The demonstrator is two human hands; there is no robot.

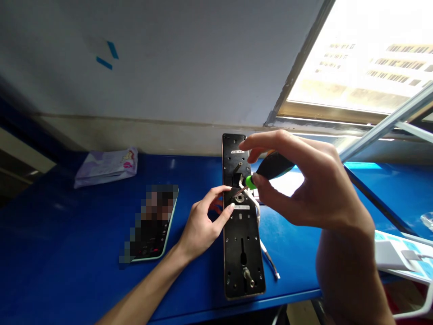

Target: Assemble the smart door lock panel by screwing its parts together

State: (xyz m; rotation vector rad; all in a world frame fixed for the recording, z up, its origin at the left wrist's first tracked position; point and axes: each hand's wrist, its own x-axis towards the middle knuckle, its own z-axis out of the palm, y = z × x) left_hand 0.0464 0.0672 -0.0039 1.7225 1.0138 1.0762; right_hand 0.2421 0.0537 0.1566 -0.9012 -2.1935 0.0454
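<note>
A long black door lock panel [244, 253] lies on the blue table, its long side running away from me. It has screw holes, metal posts and a round fitting with a square hole. My left hand [205, 221] grips its left edge near the middle, thumb on top and fingers at the side. Between the thumb and fingers of my right hand [304, 180] is a screwdriver [275, 170] with a black and green handle. Its thin shaft slants down left to the panel near the round fitting; exact tip contact is hard to tell. A white cable [253, 203] runs from the panel along its right side.
On the blue table [67, 239], a phone [152, 225] lies left of my left hand, with a pale plastic packet [106, 167] behind it. A wall rises at the back. To the right are a window, a white metal frame [389, 122] and a white box-like object [389, 255].
</note>
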